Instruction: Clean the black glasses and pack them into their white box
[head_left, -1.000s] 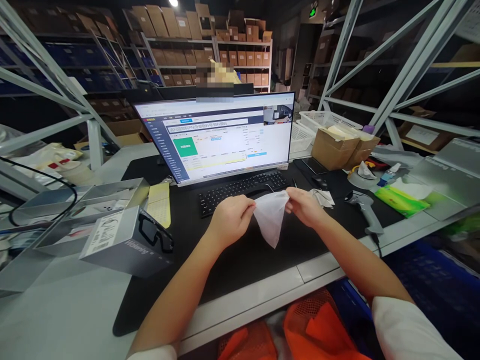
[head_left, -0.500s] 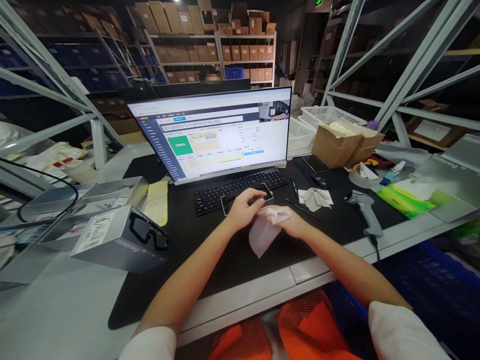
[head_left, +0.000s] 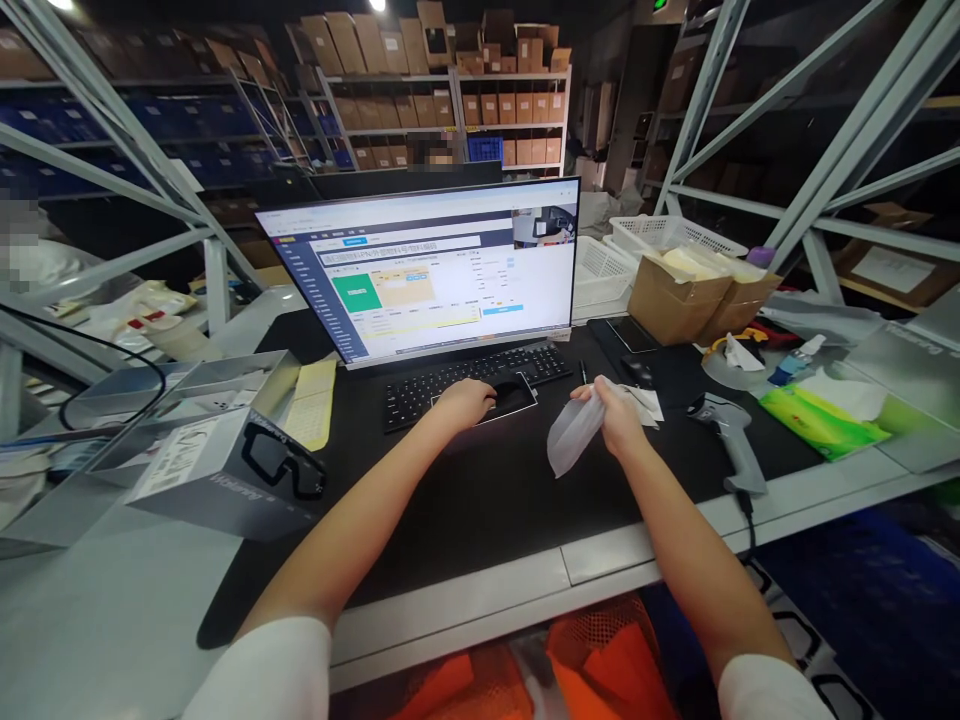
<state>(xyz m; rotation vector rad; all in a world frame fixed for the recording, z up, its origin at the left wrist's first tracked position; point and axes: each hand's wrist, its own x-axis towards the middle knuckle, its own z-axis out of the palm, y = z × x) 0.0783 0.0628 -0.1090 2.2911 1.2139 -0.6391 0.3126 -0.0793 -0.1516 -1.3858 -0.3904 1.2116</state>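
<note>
My right hand (head_left: 621, 420) pinches a translucent white pouch (head_left: 574, 432), which hangs down to the left above the black desk mat. My left hand (head_left: 466, 402) lies at the left side of a flat black piece with a white outline (head_left: 513, 397), in front of the black keyboard (head_left: 412, 388). The fingers of that hand curl downward, and what they hold, if anything, is hidden. Behind my right hand lies a crumpled pale cloth or paper (head_left: 646, 402), partly covered by the hand.
A monitor (head_left: 450, 270) stands behind the keyboard. To the left are a grey box with goggles printed on it (head_left: 232, 475) and a yellow sheet (head_left: 311, 405). On the right lie a barcode scanner (head_left: 727, 440), a green tissue pack (head_left: 825, 415) and open cartons (head_left: 675, 295).
My hands have moved apart. The right hand has carried the pouch to the right, while the left has shifted left onto the side of the black piece.
</note>
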